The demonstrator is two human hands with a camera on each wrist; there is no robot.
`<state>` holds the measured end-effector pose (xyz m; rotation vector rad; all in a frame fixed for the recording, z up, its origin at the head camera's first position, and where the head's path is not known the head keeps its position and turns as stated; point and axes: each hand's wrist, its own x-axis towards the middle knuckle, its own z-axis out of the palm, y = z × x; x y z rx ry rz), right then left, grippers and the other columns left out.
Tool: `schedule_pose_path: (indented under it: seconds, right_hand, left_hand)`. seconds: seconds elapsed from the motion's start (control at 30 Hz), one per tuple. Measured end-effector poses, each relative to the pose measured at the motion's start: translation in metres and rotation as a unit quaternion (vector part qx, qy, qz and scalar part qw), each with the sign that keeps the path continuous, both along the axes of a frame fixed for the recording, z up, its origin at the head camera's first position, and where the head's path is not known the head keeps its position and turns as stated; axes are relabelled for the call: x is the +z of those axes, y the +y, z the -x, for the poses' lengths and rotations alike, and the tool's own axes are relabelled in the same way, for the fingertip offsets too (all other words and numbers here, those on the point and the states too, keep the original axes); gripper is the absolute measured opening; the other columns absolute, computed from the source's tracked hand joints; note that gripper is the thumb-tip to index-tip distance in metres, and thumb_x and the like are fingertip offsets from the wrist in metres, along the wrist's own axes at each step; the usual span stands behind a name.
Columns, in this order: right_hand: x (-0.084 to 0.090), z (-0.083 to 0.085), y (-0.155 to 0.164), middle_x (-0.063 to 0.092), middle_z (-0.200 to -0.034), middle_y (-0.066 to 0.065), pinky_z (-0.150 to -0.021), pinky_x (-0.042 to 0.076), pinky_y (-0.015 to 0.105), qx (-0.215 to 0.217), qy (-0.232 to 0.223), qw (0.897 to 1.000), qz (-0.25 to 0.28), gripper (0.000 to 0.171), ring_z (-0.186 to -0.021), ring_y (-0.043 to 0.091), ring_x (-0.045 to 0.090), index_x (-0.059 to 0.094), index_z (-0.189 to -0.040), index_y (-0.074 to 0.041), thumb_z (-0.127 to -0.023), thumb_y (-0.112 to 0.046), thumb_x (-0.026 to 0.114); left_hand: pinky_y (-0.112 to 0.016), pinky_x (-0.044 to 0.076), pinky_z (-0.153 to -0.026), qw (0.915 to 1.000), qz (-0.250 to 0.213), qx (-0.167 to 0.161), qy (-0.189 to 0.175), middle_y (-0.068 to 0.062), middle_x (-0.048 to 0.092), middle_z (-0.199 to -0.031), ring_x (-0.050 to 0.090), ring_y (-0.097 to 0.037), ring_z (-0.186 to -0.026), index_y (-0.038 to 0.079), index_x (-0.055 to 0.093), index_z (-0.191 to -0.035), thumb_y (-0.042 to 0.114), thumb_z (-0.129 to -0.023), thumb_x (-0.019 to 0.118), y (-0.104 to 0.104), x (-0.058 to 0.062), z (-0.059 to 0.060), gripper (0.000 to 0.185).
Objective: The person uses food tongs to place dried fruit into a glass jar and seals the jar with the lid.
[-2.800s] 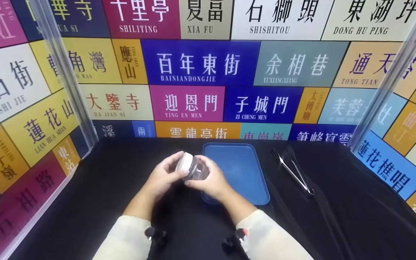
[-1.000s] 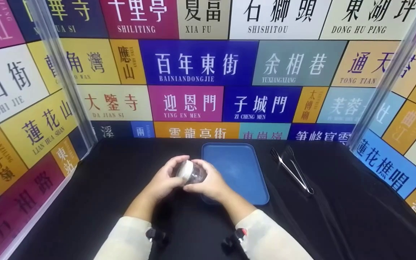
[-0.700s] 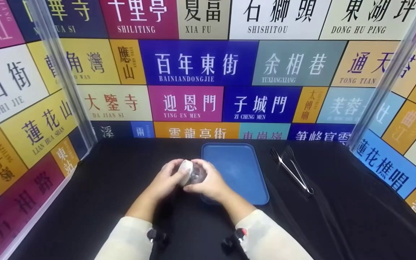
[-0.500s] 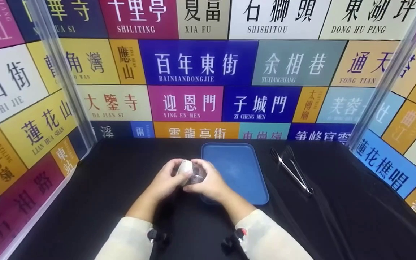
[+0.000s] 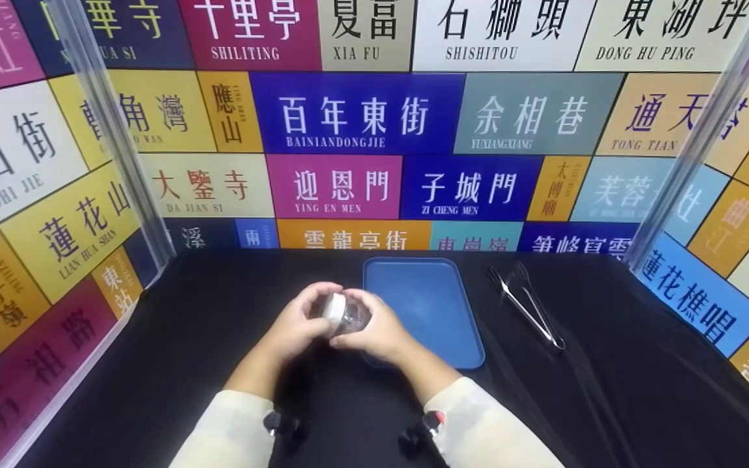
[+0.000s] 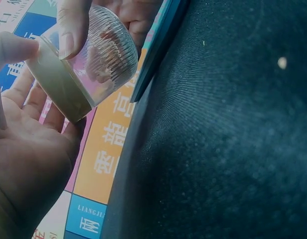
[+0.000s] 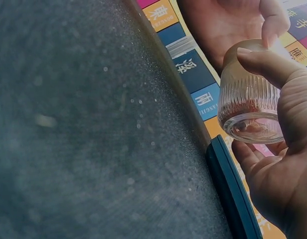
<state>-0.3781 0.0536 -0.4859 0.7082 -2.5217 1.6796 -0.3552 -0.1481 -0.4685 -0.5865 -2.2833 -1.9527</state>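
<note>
Now: one ribbed jar, two hands

One ribbed glass jar (image 5: 350, 315) with one white lid (image 5: 333, 305) was held above the black cloth (image 5: 153, 364), by the blue tray's (image 5: 433, 305) left edge. Left hand (image 5: 293, 325) curled fingers round the lid; right hand (image 5: 381, 331) gripped the glass body. One pair of metal tongs (image 5: 525, 305) lay right of the tray. Jar contents were unclear.
</note>
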Motion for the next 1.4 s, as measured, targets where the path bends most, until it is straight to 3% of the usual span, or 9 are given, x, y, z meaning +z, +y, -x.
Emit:
schedule_pose_path:
  seconds: [0.13,0.23,0.37,0.5,0.83,1.1,1.3,1.4]
  right_hand:
    - [-0.001,0.001,0.000,0.061,-0.149,0.011,-0.114,0.051,0.045,-0.002,-0.003,1.000,0.004,0.097,-0.128,0.027,0.061,0.058,-0.151,-0.016,-0.064,-0.028,0.100]
    - [-0.001,0.001,0.000,0.061,-0.149,0.011,-0.116,0.050,0.045,-0.002,-0.002,1.000,0.009,0.096,-0.129,0.026,0.061,0.058,-0.150,-0.016,-0.065,-0.027,0.100]
    - [-0.002,0.002,0.000,0.061,-0.149,0.012,-0.117,0.049,0.045,-0.003,0.005,1.000,0.011,0.096,-0.131,0.027,0.060,0.059,-0.149,-0.016,-0.064,-0.026,0.101]
    - [-0.003,0.002,0.001,0.061,-0.148,0.013,-0.116,0.050,0.046,-0.002,0.010,1.000,0.012,0.096,-0.130,0.027,0.060,0.060,-0.149,-0.016,-0.063,-0.028,0.101]
    - [-0.001,0.002,0.000,0.061,-0.147,0.011,-0.114,0.051,0.046,-0.012,0.011,1.000,0.000,0.097,-0.129,0.027,0.060,0.060,-0.149,-0.016,-0.062,-0.029,0.102]
    - [0.001,0.002,0.000,0.057,-0.149,0.010,-0.119,0.045,0.049,-0.022,0.021,0.999,0.019,0.092,-0.134,0.028,0.055,0.061,-0.147,-0.019,-0.065,-0.029,0.101]
    - [0.001,0.001,0.000,0.056,-0.149,0.010,-0.121,0.043,0.050,-0.033,0.011,0.999,0.039,0.092,-0.136,0.029,0.055,0.060,-0.150,-0.020,-0.068,-0.030,0.101]
    - [0.001,0.001,0.000,0.055,-0.152,0.011,-0.123,0.042,0.050,-0.034,0.000,0.998,0.056,0.092,-0.138,0.030,0.054,0.055,-0.154,-0.018,-0.073,-0.031,0.099]
  left_hand:
    - [-0.042,0.044,-0.120,0.9999,-0.008,0.004,-0.013,-0.017,0.058,-0.153,0.053,-0.030,-0.138,0.007,0.054,-0.151,-0.001,-0.080,0.067,0.002,0.000,0.000,0.073]
    - [-0.051,0.037,-0.128,0.9990,0.014,0.035,-0.025,-0.017,0.052,-0.161,0.049,-0.033,-0.149,0.008,0.049,-0.156,0.011,-0.090,0.070,0.004,0.000,-0.001,0.070]
    - [-0.055,0.042,-0.126,0.9933,0.064,0.087,-0.042,-0.016,0.056,-0.156,0.055,-0.034,-0.143,0.009,0.053,-0.153,0.035,-0.097,0.076,0.006,-0.001,0.000,0.066]
    - [-0.055,0.047,-0.121,0.9915,0.068,0.099,-0.051,-0.014,0.062,-0.150,0.060,-0.032,-0.136,0.009,0.056,-0.150,0.039,-0.096,0.078,0.005,-0.004,0.000,0.065]
    - [-0.054,0.046,-0.123,0.9959,0.038,0.069,-0.044,-0.015,0.059,-0.157,0.059,-0.033,-0.141,0.009,0.056,-0.154,0.029,-0.095,0.081,0.001,-0.005,0.000,0.067]
    - [-0.052,0.046,-0.124,0.9976,-0.003,0.052,-0.046,-0.015,0.055,-0.161,0.055,-0.034,-0.146,0.007,0.047,-0.159,0.024,-0.096,0.079,0.000,-0.005,0.002,0.073]
    - [-0.042,0.043,-0.121,0.9938,-0.068,0.008,-0.087,-0.020,0.044,-0.166,0.050,-0.027,-0.145,0.004,0.038,-0.163,0.019,-0.106,0.058,-0.007,-0.006,0.003,0.062]
    - [-0.038,0.044,-0.116,0.9882,-0.104,-0.027,-0.109,-0.023,0.039,-0.167,0.052,-0.022,-0.140,0.004,0.031,-0.166,0.011,-0.104,0.051,-0.012,-0.007,0.004,0.065]
